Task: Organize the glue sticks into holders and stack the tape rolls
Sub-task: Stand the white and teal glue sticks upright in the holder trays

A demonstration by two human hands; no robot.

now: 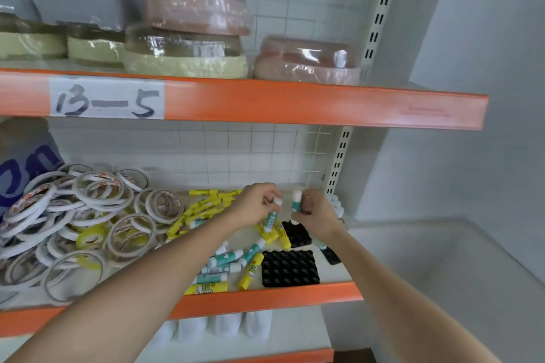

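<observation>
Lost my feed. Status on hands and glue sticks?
Left hand and right hand each grip a teal glue stick. Front black holder unfilled. Loose sticks and tape rolls crowd the shelf.

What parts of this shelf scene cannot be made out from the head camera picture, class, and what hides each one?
- Small black plastic holder, head view: partly hidden by the right hand.
- Teal-and-white glue stick in that hand's grip: lower end covered by fingers.
- Print on the loose yellow glue sticks: too small, blurred.
- Pile of white tape rolls: cut off by the left edge.
</observation>
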